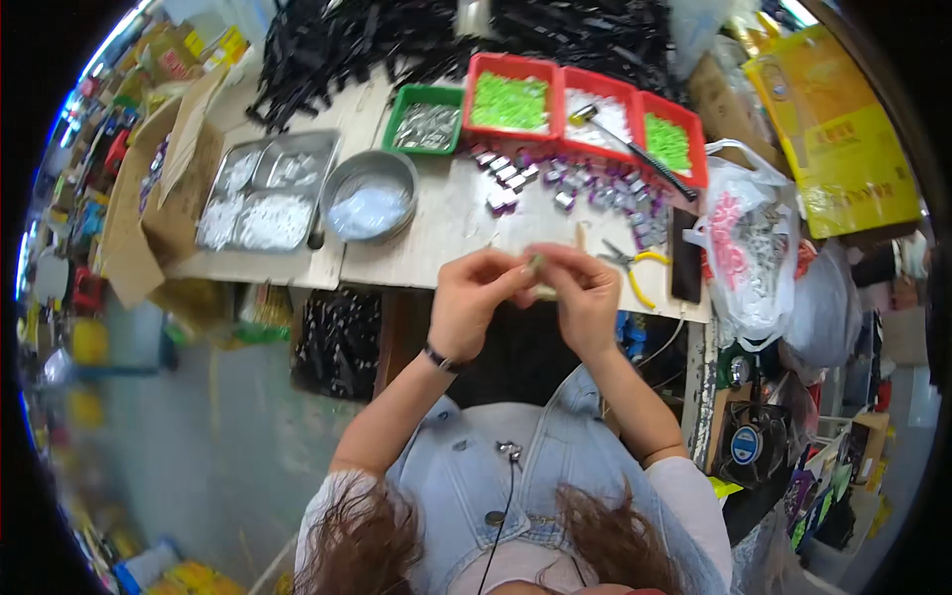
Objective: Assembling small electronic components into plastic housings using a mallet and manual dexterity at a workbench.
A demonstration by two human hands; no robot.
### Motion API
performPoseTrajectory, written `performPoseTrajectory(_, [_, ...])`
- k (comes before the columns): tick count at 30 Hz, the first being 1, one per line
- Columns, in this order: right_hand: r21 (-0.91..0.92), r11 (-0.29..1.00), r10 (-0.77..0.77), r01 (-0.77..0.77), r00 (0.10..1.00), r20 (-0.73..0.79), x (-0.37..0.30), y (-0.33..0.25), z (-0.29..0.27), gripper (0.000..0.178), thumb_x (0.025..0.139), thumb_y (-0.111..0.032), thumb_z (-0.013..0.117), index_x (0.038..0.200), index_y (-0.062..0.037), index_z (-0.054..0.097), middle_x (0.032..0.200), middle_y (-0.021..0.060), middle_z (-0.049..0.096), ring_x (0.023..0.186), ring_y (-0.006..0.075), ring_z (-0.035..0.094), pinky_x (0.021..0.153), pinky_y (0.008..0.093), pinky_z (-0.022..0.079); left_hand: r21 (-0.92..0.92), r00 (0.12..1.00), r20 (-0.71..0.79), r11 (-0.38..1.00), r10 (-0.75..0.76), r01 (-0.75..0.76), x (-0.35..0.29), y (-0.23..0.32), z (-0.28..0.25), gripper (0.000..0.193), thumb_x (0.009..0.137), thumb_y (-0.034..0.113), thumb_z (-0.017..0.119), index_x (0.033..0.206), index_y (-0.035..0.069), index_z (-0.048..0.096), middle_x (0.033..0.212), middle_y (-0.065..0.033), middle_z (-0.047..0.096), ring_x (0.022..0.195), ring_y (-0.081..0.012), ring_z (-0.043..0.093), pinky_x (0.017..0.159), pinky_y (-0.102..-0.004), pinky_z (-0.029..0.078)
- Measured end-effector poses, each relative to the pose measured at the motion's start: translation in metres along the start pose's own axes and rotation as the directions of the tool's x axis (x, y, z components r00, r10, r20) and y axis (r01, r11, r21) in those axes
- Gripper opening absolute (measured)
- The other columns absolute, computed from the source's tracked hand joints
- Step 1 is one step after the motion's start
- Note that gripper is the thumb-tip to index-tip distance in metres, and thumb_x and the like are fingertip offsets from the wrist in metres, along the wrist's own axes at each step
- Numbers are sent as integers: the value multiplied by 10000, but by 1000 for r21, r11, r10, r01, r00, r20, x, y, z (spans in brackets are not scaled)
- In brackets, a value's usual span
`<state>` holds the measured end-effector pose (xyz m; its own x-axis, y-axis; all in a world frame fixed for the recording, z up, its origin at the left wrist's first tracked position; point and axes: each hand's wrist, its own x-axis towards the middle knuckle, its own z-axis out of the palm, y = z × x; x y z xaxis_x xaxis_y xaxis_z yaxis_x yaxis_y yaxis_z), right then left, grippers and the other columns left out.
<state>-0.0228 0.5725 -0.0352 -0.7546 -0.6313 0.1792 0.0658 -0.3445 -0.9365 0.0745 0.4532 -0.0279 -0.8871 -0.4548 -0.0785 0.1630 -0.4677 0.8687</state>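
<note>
My left hand (470,299) and my right hand (585,297) meet over the near edge of the table, fingertips pinched together. Between them is a small greenish-grey piece (537,263), mostly hidden by the fingers and too small to name. Yellow-handled pliers (643,266) lie just right of my right hand, with a dark phone (684,256) beyond them. Past my hands, several small silver-and-purple metal parts (565,188) are scattered on the table (446,228).
Red bins (470,99) hold green and white pieces; a screwdriver-like tool (645,154) lies across them. A green bin (394,117), a round metal bowl (412,178) and a divided tray (322,164) stand leftward. Black strips (397,40) pile behind. Plastic bags (749,258) hang right.
</note>
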Motion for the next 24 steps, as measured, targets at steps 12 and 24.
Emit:
performPoseTrajectory(12, [216, 975, -21, 49, 991, -130, 0, 1, -9, 180, 902, 25, 606, 1067, 78, 653, 1064, 190, 675, 949, 225, 675, 835, 311, 557, -74, 1000, -10, 997, -7, 6, 9, -8, 19, 160, 864, 88, 696, 978, -23, 685, 847, -91, 702, 722, -127, 662, 681, -251, 555])
performPoseTrajectory(24, [26, 998, -49, 54, 984, -171, 7, 5, -26, 182, 878, 67, 612, 1050, 58, 672, 1046, 129, 694, 934, 181, 675, 836, 256, 535, 98, 993, -108, 994, 50, -40, 21, -17, 37, 174, 864, 61, 695, 988, -60, 677, 848, -95, 702, 707, -129, 675, 661, -229, 550])
